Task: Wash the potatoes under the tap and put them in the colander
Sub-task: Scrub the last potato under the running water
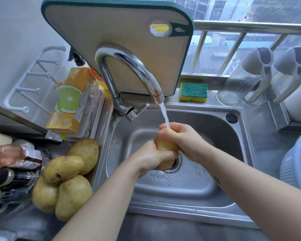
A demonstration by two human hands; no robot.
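Note:
A yellow-brown potato (164,145) is held upright over the steel sink (189,190), right under the stream running from the chrome tap (129,66). My left hand (151,158) wraps its lower half from the left. My right hand (184,138) grips its upper half, fingers over the top where the water lands. Several more potatoes (66,174) lie piled on the counter left of the sink. A grey-blue colander (297,164) stands at the right edge, partly cut off.
A grey cutting board (122,40) leans behind the tap. A green-yellow sponge (193,92) lies on the sink's back ledge. Two clear jugs (247,84) stand at the back right. A yellow box (71,101) and bottles (12,164) crowd the left counter.

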